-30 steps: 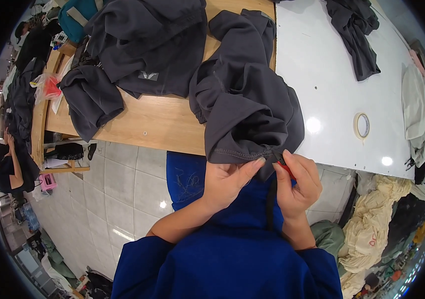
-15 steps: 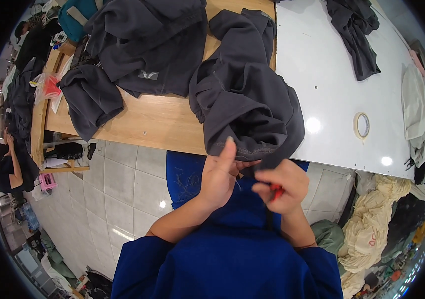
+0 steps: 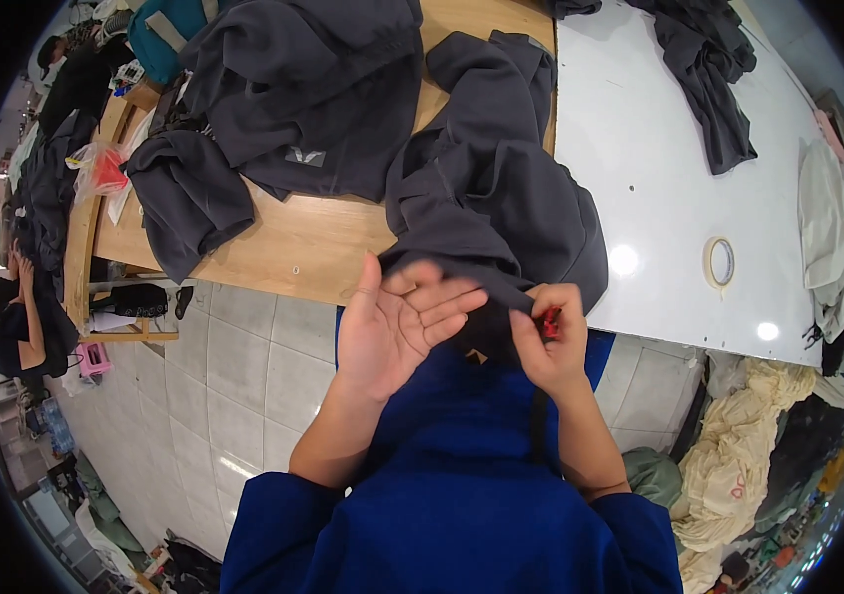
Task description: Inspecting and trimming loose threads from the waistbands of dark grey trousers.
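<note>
Head view shows us bent over the near edge of the table, working at the hem of a dark grey garment (image 3: 501, 198) that lies at the centre of the frame and droops over the wooden tabletop (image 3: 293, 243) toward our chest. Our right hand (image 3: 546, 342) is closed, thumb and fingers pinching a small red tool (image 3: 548, 322), likely a thread snip, right at the hanging edge of the cloth. Our left hand (image 3: 397, 327) is spread open, palm up, fingers blurred, just beside that edge and gripping nothing. We judge that we are mid-trim or mid-check on the hem, with the cloth for the moment let go; the next move seems to call for the left hand to take the fabric and draw it taut so the tool can meet a loose thread cleanly. Around us, more dark garments (image 3: 293, 89) are heaped at the upper left of the frame, another dark piece (image 3: 709, 79) lies on the white table section (image 3: 659, 218) at upper right, and a roll of tape (image 3: 720, 261) sits right of centre, well apart from our hands. A seated person (image 3: 6, 317) is at the far left edge. What hampers us is chiefly the garment's own folds, which bunch over the edge and hide the seam.
</note>
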A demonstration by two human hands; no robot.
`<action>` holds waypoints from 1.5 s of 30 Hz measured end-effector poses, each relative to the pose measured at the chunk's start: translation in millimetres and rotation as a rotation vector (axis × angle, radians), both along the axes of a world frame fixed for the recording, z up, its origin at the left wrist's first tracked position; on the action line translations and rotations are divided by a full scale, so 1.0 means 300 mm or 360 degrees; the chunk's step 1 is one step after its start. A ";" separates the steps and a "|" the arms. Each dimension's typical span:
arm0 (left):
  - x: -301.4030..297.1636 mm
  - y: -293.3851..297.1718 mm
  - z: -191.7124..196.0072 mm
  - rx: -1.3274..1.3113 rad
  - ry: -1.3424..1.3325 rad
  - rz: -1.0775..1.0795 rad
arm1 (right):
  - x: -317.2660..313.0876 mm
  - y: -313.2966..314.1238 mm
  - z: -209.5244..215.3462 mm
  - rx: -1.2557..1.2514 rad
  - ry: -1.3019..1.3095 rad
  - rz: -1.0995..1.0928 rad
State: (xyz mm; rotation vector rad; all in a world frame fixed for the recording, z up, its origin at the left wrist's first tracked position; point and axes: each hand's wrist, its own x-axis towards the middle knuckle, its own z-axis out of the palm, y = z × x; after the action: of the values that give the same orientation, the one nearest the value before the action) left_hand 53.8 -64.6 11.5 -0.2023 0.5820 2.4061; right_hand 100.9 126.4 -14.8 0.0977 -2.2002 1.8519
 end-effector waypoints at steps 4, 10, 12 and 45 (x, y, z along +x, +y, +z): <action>-0.016 -0.006 0.021 0.0329 0.0156 0.0307 | -0.010 0.008 0.043 -0.0229 -0.0215 -0.0134; -0.034 0.055 0.050 -0.2185 0.2128 0.0100 | -0.015 0.032 0.051 -0.0792 -0.0459 0.0103; -0.033 0.064 0.027 -0.2204 0.2210 0.0019 | -0.023 0.045 0.058 -0.0773 -0.0403 0.0151; 0.027 0.111 0.004 -0.0660 0.0422 0.0196 | 0.024 0.001 0.173 0.0339 0.0308 -0.0186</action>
State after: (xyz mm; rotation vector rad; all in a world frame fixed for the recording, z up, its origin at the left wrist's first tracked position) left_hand 61.7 -31.3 12.8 -0.0949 1.2233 2.4212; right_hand 108.0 126.5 37.1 0.1766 -2.2091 1.4780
